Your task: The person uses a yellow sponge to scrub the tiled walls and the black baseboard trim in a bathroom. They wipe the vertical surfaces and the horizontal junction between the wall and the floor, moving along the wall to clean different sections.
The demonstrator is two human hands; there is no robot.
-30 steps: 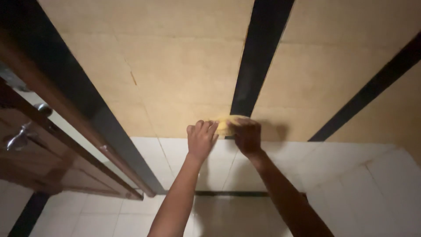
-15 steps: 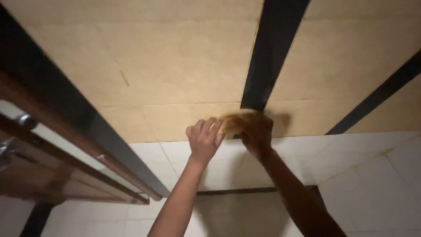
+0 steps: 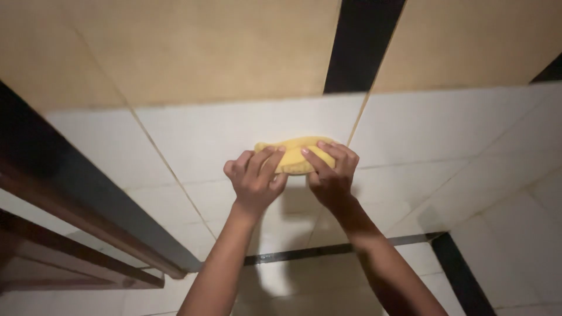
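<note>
Two hands, left hand (image 3: 253, 178) and right hand (image 3: 331, 172), press yellow cloth (image 3: 291, 153) against tile.

I note both hands, left hand (image 3: 255, 180) and right hand (image 3: 329, 174), have carried the yellow cloth (image 3: 294, 154) down off the beige wall panel (image 3: 222, 52) onto the white tiles (image 3: 193, 137). The wooden door frame (image 3: 76, 216) sits lower left.

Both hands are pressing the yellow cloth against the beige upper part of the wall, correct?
Not quite. The head view shows the left hand and right hand pressing the yellow cloth against the white tiles, below the beige upper part of the wall.
</note>
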